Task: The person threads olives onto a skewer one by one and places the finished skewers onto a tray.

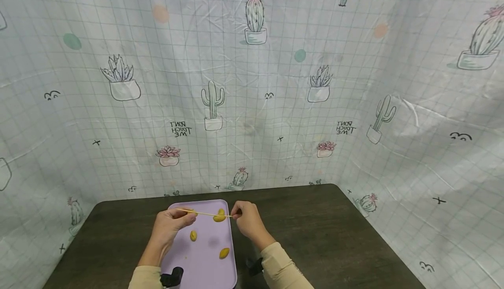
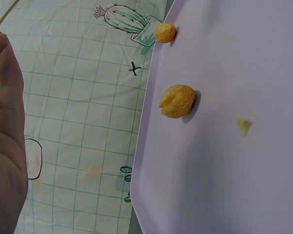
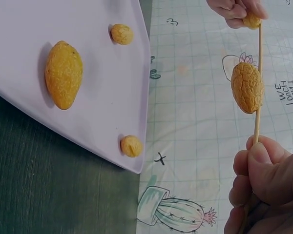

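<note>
My right hand (image 1: 248,221) pinches one end of a thin wooden skewer (image 3: 257,126) between thumb and fingers. A wrinkled yellow-brown oval piece (image 3: 246,87) sits on the skewer, just beyond those fingertips in the right wrist view. Toward the skewer's other end, my left hand (image 1: 169,225) pinches a second yellow-brown piece (image 3: 252,20) with thumb and fingertips; the skewer runs right against that piece. Both hands are above the far part of a lilac tray (image 1: 197,267). In the left wrist view, only part of the left hand (image 2: 7,122) shows at the left edge.
Several more yellow-brown pieces lie on the tray, among them a split one (image 2: 178,101) and a smooth pointed one (image 3: 63,75). A small yellow crumb (image 2: 244,126) lies there too. The dark wooden table (image 1: 315,236) meets a cactus-print curtain (image 1: 252,83) behind.
</note>
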The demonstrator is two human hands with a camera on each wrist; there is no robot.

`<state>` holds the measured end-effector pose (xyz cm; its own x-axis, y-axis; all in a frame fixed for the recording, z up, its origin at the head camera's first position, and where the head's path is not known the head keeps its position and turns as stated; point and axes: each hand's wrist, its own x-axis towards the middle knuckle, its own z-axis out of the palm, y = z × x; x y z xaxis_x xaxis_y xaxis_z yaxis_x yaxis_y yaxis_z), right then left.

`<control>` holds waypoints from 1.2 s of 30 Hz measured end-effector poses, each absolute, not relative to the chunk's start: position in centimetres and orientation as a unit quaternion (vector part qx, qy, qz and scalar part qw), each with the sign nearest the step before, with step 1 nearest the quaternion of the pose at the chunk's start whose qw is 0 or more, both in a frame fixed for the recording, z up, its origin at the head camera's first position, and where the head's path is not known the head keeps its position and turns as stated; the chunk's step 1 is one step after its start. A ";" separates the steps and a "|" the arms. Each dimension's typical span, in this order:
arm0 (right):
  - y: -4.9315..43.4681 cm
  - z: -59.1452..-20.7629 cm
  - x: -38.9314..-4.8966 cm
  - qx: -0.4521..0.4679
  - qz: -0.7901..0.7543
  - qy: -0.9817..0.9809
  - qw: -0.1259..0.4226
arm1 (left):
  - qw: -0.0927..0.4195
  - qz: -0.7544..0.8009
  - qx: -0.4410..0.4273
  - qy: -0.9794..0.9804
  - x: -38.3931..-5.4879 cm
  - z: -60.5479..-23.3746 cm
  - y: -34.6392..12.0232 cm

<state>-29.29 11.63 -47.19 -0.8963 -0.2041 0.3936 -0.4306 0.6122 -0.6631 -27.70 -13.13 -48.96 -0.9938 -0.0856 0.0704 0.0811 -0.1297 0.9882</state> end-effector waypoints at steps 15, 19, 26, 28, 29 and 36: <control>10.8 -47.0 -29.3 0.186 0.407 -0.883 0.141 | 0.055 -0.751 0.005 -0.658 -27.5 -48.9 -13.0; 10.4 -47.1 -29.2 0.185 0.409 -0.883 0.140 | 0.055 -0.746 0.008 -0.664 -27.4 -48.8 -13.0; 10.6 -47.2 -29.2 0.183 0.413 -0.883 0.129 | 0.048 -0.743 0.000 -0.667 -27.3 -49.2 -12.4; 10.9 -47.2 -29.2 0.181 0.411 -0.883 0.135 | 0.043 -0.748 -0.011 -0.663 -27.6 -49.2 -12.0; 11.0 -47.2 -29.3 0.180 0.410 -0.883 0.138 | 0.044 -0.749 -0.017 -0.661 -27.6 -49.2 -11.9; 11.0 -47.1 -29.4 0.189 0.410 -0.881 0.140 | 0.051 -0.747 -0.024 -0.663 -27.8 -49.3 -11.5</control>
<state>-29.35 11.01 -47.05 -0.8896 -0.2176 0.4015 -0.4473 0.5927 -0.6698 -27.82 -11.50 -49.29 -0.9936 -0.0445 0.1042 0.1088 -0.1165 0.9872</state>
